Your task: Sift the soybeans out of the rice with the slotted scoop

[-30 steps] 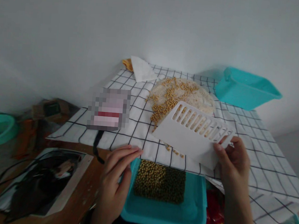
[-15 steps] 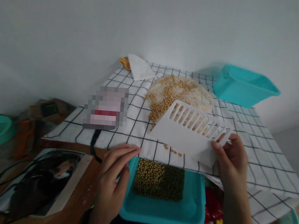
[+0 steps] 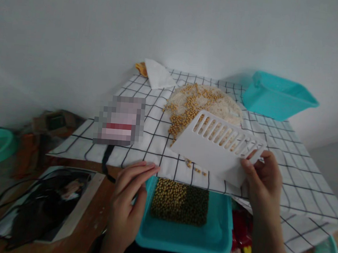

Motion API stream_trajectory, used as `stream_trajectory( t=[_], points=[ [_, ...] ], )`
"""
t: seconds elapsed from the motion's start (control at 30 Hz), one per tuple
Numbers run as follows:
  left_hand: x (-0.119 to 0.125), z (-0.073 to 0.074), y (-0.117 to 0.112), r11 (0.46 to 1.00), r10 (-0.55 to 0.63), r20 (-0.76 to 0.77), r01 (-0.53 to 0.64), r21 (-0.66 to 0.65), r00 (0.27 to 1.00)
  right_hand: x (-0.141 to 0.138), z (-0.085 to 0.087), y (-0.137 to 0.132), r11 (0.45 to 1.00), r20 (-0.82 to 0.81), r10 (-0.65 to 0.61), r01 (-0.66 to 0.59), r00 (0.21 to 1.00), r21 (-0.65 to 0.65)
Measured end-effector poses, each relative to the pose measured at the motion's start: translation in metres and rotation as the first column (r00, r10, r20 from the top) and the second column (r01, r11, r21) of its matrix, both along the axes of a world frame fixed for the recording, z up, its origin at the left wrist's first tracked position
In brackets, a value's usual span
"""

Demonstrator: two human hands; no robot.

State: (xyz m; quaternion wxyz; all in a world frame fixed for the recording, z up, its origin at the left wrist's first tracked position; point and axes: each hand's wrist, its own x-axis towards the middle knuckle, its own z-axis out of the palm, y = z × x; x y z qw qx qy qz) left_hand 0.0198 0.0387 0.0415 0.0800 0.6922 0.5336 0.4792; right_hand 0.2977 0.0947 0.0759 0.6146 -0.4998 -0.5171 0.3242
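My right hand (image 3: pixel 266 175) is closed on the slotted end of a white plastic slotted panel (image 3: pixel 208 153), which it holds tilted above the front of the table. Through the slots show yellow soybeans (image 3: pixel 189 112), heaped with pale grains (image 3: pixel 231 110) on the cloth behind. A few soybeans lie loose below the panel's lower edge. With fingers stretched out, my left hand (image 3: pixel 131 195) rests at the table edge beside the upper left corner of a turquoise tray (image 3: pixel 183 238). Yellowish beans (image 3: pixel 167 198) and dark green beans (image 3: pixel 196 206) fill a rectangular patch in that tray.
A checked cloth (image 3: pixel 297 171) covers the table. At the back right stands a deep turquoise bin (image 3: pixel 276 98). A blurred-out object (image 3: pixel 118 122) with a black strap lies left, and a white folded sheet (image 3: pixel 158 75) behind. A black bag (image 3: pixel 42 210) sits lower left.
The white slotted panel and my right hand have shifted slightly to the right. My left hand stays at the table edge, and the beans look the same.
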Motion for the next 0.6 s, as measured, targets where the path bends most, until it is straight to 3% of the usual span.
stream_trajectory(
  t=[0.6],
  points=[
    [-0.0007,-0.0015,-0.0009,1.0,-0.009,0.014,0.009,-0.004,1.0,-0.0006,0.0019,-0.0005,1.0,-0.001,0.005,-0.005,1.0,0.015]
  ],
)
